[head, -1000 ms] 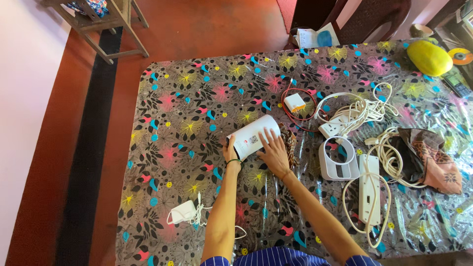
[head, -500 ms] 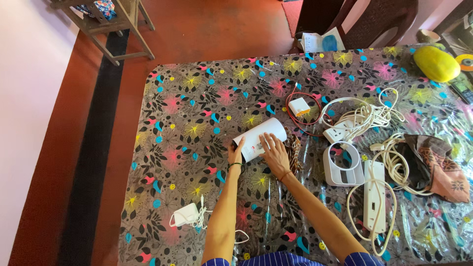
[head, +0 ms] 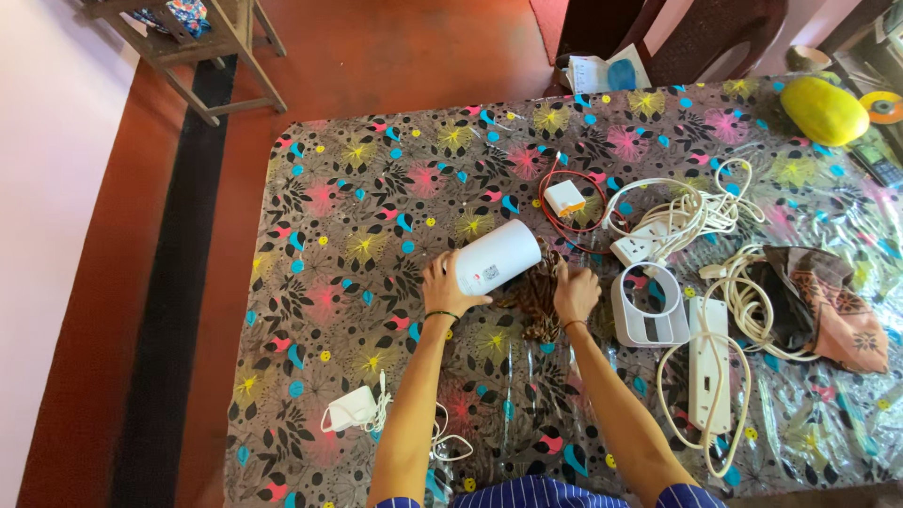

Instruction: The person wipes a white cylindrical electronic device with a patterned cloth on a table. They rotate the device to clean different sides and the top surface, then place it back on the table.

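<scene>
1. Cylinder first: the white cylinder (head: 497, 256) lies on its side near the middle of the desk (head: 376, 169), and the left hand (head: 446, 285) wraps its near end, fingers curled round it. It is round and smooth, so if that grip slackens it may well roll off toward the desk's left edge.
2. Right hand (head: 575, 291) is bunched, fingers pressed together on the brown patterned cloth (head: 536, 293) just beside the cylinder. A pull on the cloth could drag the cylinder's far end along, since the two look to be touching.
3. Just past the right hand sits the white ring stand (head: 649, 306), then the white power strip (head: 704, 362) with its looped cord. A wide sweep of the cloth risks snagging that cord.
4. Toward the far edge, the red wire (head: 548, 181) circles a small white charger (head: 563, 197); the cylinder's far end points that way and could nudge it.
</scene>
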